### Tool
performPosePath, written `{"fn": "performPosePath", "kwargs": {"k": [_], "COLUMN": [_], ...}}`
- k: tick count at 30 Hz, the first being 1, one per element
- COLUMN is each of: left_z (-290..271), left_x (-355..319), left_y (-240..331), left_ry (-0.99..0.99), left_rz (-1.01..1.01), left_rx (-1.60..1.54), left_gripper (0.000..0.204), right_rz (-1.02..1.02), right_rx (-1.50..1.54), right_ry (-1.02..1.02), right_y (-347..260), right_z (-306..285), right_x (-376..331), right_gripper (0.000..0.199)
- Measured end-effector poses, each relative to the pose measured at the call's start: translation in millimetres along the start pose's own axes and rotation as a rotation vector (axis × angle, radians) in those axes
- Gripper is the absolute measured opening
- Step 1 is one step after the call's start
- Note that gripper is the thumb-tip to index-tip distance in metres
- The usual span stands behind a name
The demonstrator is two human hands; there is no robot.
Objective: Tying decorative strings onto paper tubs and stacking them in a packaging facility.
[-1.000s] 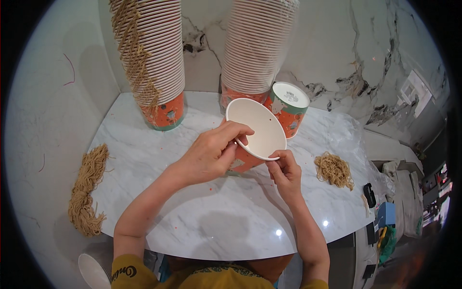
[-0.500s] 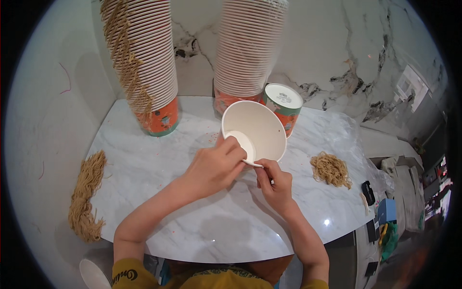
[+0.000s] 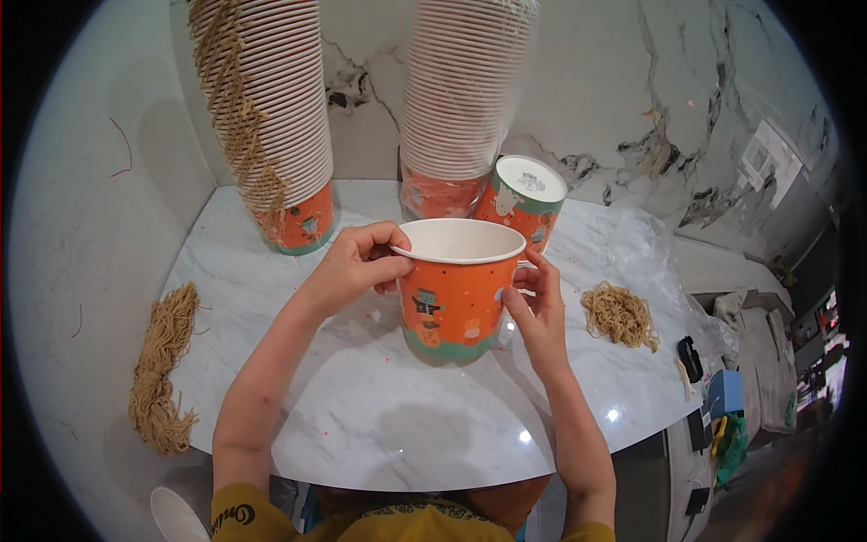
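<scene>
An orange paper bucket (image 3: 452,307) with a green base, cartoon pictures and a white rim stands upright, or nearly so, in front of me at the middle of the marble-patterned table (image 3: 361,425). My left hand (image 3: 357,262) pinches its rim at the left, thumb outside and fingers bent over the edge. Against its right side my right hand (image 3: 537,303) holds the wall below the rim, thumb in front and fingers behind. Little of the bucket's inside shows. Just behind it, an upside-down bucket of the same kind (image 3: 524,203) shows its white bottom.
Two tall stacks of paper buckets stand at the back: the left stack (image 3: 280,117) has tan yarn strung down it, the other (image 3: 461,99) is in clear plastic. A tan yarn bundle (image 3: 163,370) lies left, a loose yarn pile (image 3: 620,316) right, near crumpled plastic (image 3: 650,244).
The bucket has gone from tilted with its opening toward me to upright. My left hand has moved left along the rim; my right hand has shifted up to the bucket's right side.
</scene>
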State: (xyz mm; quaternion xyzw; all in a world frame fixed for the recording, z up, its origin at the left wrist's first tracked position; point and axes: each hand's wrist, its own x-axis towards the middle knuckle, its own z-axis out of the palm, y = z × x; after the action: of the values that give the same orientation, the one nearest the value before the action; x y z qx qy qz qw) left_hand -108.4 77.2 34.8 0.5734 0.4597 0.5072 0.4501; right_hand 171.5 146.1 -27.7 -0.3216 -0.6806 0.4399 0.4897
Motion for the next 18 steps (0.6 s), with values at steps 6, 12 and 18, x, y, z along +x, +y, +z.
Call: {"fn": "performPosePath", "kwargs": {"k": [6, 12, 18], "left_z": [-3.9, -0.8, 18.0], "left_x": [2.5, 6.9, 3.5], "left_y": [-9.9, -15.1, -13.5], "left_ry": [-0.030, 0.007, 0.169], "left_rz": [0.007, -0.043, 0.332], "left_rx": [-0.103, -0.161, 0.658], "left_gripper": [0.008, 0.010, 0.016], "right_rz": [0.146, 0.124, -0.093], "right_rx": [0.228, 0.116, -0.367], "right_ry": [-0.157, -0.225, -0.036], "right_y": [-11.3, -16.2, -6.0], "right_z": [3.3, 15.2, 20.6], "right_x": [0.7, -5.9, -11.1], "right_gripper": [0.106, 0.132, 0.131]}}
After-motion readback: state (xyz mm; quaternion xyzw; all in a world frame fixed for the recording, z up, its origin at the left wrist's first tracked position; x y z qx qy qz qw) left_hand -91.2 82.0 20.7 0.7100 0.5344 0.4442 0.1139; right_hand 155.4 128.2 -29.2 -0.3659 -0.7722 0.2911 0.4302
